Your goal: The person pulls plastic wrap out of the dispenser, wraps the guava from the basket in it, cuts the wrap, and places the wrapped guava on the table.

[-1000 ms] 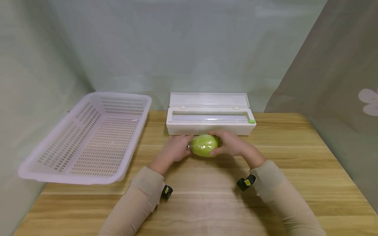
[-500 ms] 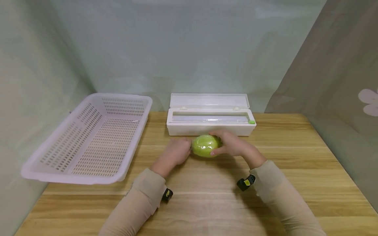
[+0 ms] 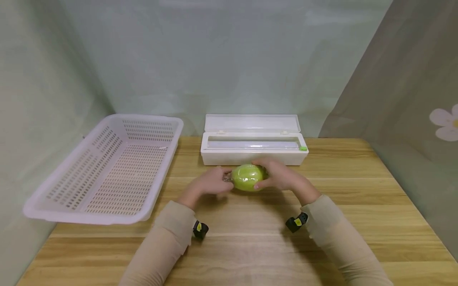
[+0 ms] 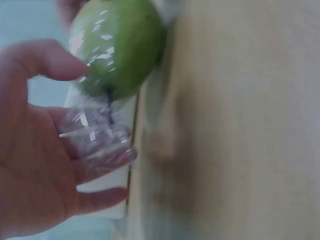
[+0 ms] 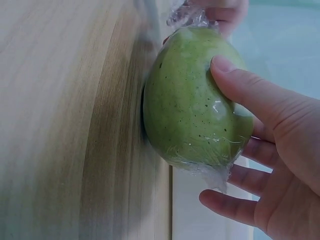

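A speckled green mango, wrapped in clear cling film, lies on its side on the table between the two hands. My right hand holds its right end, thumb on the near side and fingers behind; in the right wrist view the mango shows smooth film with a short gathered tuft at that end. At the other end the film bunches into a crinkled, twisted tail. My left hand is around that tail with fingers spread behind it, and its thumb overlaps the mango's edge in the left wrist view.
Just behind the mango stands a white cling film box, lid raised, with a film roll inside and a green slider on the right. A white perforated basket sits at the left. Fabric hangs behind and beside the table.
The left hand, curled tightly at the film's end half a second ago, has loosened, and its fingers have spread. The right hand and the mango have stayed nearly in place.
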{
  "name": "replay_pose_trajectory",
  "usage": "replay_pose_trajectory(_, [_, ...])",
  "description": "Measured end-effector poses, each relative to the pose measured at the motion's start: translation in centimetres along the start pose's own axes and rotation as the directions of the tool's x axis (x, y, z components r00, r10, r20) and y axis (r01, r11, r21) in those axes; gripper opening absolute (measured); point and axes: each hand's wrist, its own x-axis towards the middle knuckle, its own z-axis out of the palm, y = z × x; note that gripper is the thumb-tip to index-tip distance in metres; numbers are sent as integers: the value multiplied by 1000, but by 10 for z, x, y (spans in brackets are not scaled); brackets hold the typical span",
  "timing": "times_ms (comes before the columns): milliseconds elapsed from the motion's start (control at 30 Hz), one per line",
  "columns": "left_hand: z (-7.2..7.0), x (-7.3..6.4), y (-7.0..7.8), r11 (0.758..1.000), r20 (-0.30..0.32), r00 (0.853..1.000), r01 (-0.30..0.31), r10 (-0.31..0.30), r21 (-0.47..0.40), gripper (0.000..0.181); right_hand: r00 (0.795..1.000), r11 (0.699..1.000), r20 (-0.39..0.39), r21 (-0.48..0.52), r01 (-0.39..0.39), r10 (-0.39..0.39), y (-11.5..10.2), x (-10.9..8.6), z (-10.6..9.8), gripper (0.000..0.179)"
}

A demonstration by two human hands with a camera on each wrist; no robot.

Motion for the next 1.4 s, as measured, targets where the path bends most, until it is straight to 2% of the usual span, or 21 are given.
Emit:
replay_pose_trajectory(67, [-4, 1, 0, 993, 15, 1000, 7, -5, -116, 52, 1000, 1000, 0, 3, 1, -1, 0, 0, 0, 72])
replay_pose_trajectory(133, [-7, 3, 0, 984, 17, 1000, 11, -8, -179, 57, 1000, 1000, -3, 7, 3, -3, 1, -1, -1, 71])
replay_pose_trajectory(200, [-8, 5, -2, 971, 48, 999, 23, -12, -237, 56, 1000, 1000, -4, 1, 8, -8, 1, -1, -1, 71])
replay_pose_trajectory(267, [-10, 5, -4, 965, 64, 998, 22, -6, -259, 53, 1000, 1000, -4, 0, 11, -11, 2, 0, 0, 71])
replay_pose_trajectory(433, [-15, 5, -12, 963, 84, 995, -27, 52, -268, 46, 1000, 1000, 2, 4, 0, 0, 1, 0, 0, 72])
replay_pose_trajectory(567, [-14, 7, -17, 929, 134, 990, 8, 45, -371, 45, 1000, 1000, -1, -2, -4, 4, 1, 0, 0, 74])
replay_pose_trajectory(633, [-13, 8, -18, 921, 145, 989, 27, 33, -389, 46, 1000, 1000, -1, -1, -2, 2, 1, -1, 0, 75])
replay_pose_trajectory(833, [-14, 10, -15, 958, 139, 990, 25, 15, -286, 36, 1000, 1000, -1, 4, -11, 11, 0, -1, 0, 76])
replay_pose_trajectory(967, [-15, 12, -8, 990, 126, 992, -14, 31, -138, 21, 1000, 1000, 1, 6, -11, 11, 0, -1, 0, 77])
replay_pose_trajectory(1033, [-14, 14, -4, 998, 113, 993, -35, 40, -42, 14, 1000, 1000, 6, 9, -10, 10, -1, -2, 0, 77])
replay_pose_trajectory(1167, [-11, 15, 2, 995, 78, 997, -32, 24, 97, 10, 1000, 1000, 12, 14, -15, 15, -1, -2, 0, 77])
replay_pose_trajectory(1267, [-8, 17, 6, 991, 51, 999, -11, 4, 132, 11, 1000, 1000, 13, 18, -21, 21, -1, -2, 0, 77])
replay_pose_trajectory(1400, [-6, 19, 8, 986, 14, 1000, -22, 20, 167, 19, 1000, 1000, 13, 16, -20, 19, -1, -2, -1, 78])
